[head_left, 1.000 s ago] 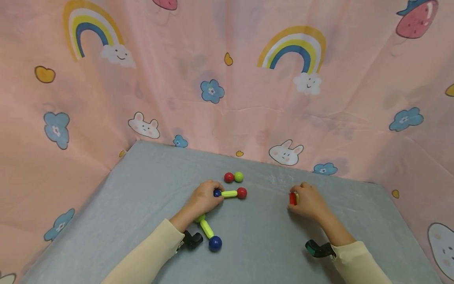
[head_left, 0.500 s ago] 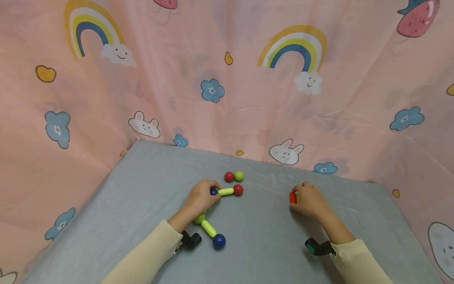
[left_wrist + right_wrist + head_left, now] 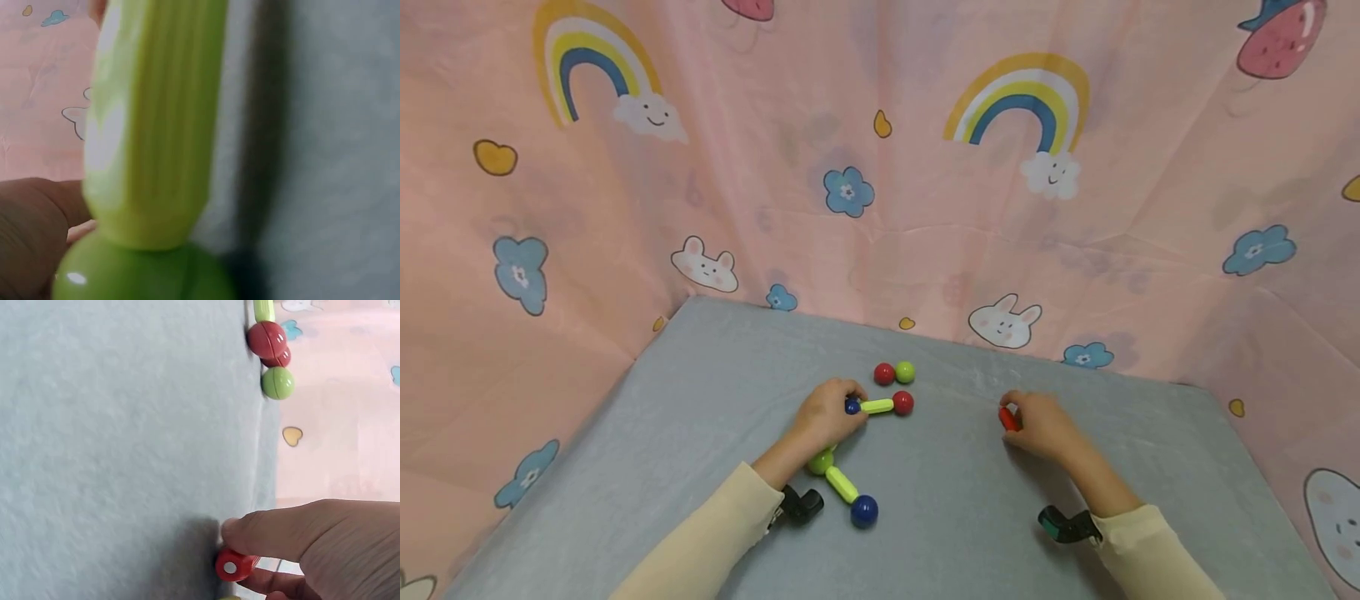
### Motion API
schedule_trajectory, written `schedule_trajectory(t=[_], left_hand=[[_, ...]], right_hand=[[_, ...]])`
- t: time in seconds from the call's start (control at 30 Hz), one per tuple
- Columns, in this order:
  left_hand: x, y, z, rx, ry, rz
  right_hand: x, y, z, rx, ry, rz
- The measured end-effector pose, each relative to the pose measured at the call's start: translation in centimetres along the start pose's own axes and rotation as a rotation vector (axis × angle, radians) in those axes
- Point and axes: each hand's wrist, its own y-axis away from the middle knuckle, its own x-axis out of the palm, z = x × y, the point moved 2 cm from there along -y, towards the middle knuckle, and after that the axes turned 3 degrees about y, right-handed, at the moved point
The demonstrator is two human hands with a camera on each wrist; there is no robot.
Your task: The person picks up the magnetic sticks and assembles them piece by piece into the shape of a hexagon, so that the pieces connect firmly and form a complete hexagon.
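Note:
My left hand (image 3: 831, 414) grips a blue ball (image 3: 852, 406), which joins a yellow-green stick (image 3: 877, 406) with a red ball (image 3: 903, 403) at its far end. Beneath my left wrist is a green ball (image 3: 821, 462), joined by another yellow-green stick (image 3: 842, 484) to a second blue ball (image 3: 864, 511); the left wrist view shows a green ball (image 3: 144, 272) and stick (image 3: 162, 125) up close. On the right, my right hand (image 3: 1043, 427) pinches a red stick (image 3: 1008, 418) between thumb and fingers. The red stick's round end (image 3: 230, 567) faces the right wrist camera.
A loose-looking pair, one red ball (image 3: 884, 373) and one green ball (image 3: 906, 372), sits side by side behind the left hand's piece. A grey cloth (image 3: 947, 500) covers the surface, with a pink patterned curtain (image 3: 917, 267) behind it. Something yellow shows at the right wrist view's bottom edge.
The left hand has drawn its blue ball and stick slightly left. My right hand has shifted left with the red stick, now tilted. The lower blue ball has moved slightly right.

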Motion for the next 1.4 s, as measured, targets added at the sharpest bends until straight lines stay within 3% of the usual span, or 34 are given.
schedule_trajectory(t=[0.3, 0.53, 0.67, 0.97, 1.17, 1.4], left_hand=[[-0.6, -1.8, -0.7, 0.123, 0.054, 0.153], [-0.7, -2.7, -0.4, 0.15, 0.109, 0.292], [-0.6, -2.9, -0.1, 0.156, 0.116, 0.337], [-0.3, -2.8, 0.1, 0.132, 0.124, 0.31], [0.0, -2.7, 0.0, 0.134, 0.114, 0.292], [0.3, -2.5, 0.1, 0.137, 0.128, 0.279]], right_hand=[[0.9, -0.3, 1.2, 0.026, -0.063, -0.033], [0.8, -0.3, 2.9, 0.013, -0.143, -0.034], [0.9, -0.5, 4.1, -0.017, -0.219, -0.025], [1.8, -1.9, 7.1, -0.012, -0.326, -0.059], [2.7, -2.6, 8.9, 0.002, -0.412, -0.04], [3.7, -3.2, 9.9, 0.016, -0.472, -0.063]])
